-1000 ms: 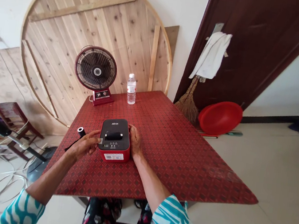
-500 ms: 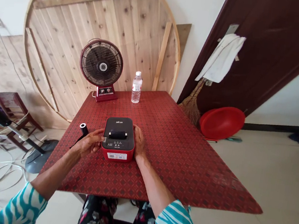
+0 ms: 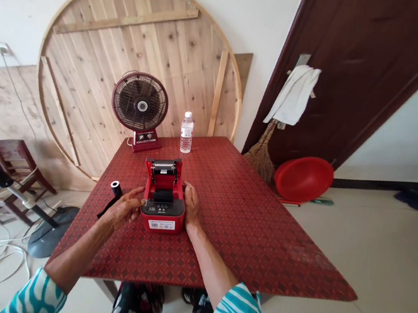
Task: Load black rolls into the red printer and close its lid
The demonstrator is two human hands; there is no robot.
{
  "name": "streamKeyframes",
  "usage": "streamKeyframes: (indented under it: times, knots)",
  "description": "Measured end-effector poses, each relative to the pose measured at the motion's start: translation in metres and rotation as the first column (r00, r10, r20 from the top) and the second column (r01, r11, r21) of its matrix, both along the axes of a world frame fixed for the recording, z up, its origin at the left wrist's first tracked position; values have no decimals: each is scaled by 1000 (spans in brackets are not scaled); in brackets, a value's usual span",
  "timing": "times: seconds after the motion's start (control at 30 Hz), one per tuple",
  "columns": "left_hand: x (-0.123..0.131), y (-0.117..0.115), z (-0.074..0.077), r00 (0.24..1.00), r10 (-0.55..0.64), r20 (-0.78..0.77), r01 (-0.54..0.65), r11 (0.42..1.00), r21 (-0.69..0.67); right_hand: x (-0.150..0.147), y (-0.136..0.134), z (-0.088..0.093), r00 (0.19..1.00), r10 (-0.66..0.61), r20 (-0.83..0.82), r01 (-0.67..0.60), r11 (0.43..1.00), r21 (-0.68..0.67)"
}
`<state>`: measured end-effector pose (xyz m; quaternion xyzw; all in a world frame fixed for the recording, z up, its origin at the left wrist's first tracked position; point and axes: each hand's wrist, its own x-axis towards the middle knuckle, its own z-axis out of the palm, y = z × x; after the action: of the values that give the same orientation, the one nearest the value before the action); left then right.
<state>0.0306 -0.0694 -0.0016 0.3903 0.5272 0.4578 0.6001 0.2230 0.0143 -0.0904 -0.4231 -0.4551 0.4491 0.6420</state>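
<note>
A red and black printer [image 3: 162, 221] sits on the red patterned table [image 3: 245, 233] with its lid raised at the back. Inside it a black roll [image 3: 163, 195] shows. My left hand [image 3: 125, 208] touches the printer's left side near the front, fingers bent and partly hidden. Against the right side lies my right hand [image 3: 191, 205], its fingers along the wall and the thumb apart. Left of the printer, beyond my left hand, is a black roll with a white core [image 3: 115, 185], a dark strip trailing from it toward my wrist.
A fan [image 3: 141, 104] and a water bottle [image 3: 186, 133] stand at the table's back. A large round wooden board [image 3: 150, 41] leans on the wall. Right of the table are a broom [image 3: 261, 155] and a red basin [image 3: 304, 179]; a chair [image 3: 16, 159] is at left.
The printer's lid has swung up, showing the inside and the black roll. Both hands remain at the printer's sides. The camera view has shifted slightly.
</note>
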Motion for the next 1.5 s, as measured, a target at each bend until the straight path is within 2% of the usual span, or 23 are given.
streamKeyframes:
  times: [0.13,0.27,0.37,0.47,0.6,0.67,0.73,0.9,1.0,1.07,1.17,1.27,1.43,1.5]
  knots:
    - [0,-4,7,997,8,-71,-5,999,37,1,-1,3,1000,4,12,-4,1000,19]
    - [-7,-2,25,952,-1,-306,54,985,165,1,-1,5,1000,18,22,-18,1000,24]
    - [-10,13,39,823,78,-563,125,941,315,0,1,4,1000,26,12,-26,999,25]
    - [-5,35,47,638,113,-762,306,870,386,-1,3,3,1000,19,0,-19,1000,17]
    - [16,61,48,446,-31,-895,608,744,277,-1,2,4,999,39,-13,-39,999,-1]
    - [26,71,47,352,-108,-930,694,696,182,-1,2,3,999,39,-4,-39,999,3]
    - [33,78,45,264,-155,-952,720,689,87,-1,3,3,1000,29,1,-29,999,15]
    - [40,85,43,123,-144,-982,669,743,-25,-1,3,4,1000,25,0,-25,1000,18]
    - [42,85,43,47,-149,-988,689,721,-76,-1,4,4,1000,23,14,-23,1000,15]
    - [43,84,43,32,-146,-989,686,723,-84,-1,4,4,1000,22,18,-22,1000,22]
    - [42,82,43,85,-118,-989,636,771,-37,-1,4,4,1000,16,14,-17,1000,21]
    - [41,76,46,127,-74,-989,613,790,20,0,3,6,1000,14,17,-14,1000,16]
    - [46,57,60,111,-14,-994,611,789,58,-1,4,4,1000,24,11,-24,999,21]
    - [46,47,69,137,50,-989,601,790,123,-1,5,3,999,32,6,-33,999,24]
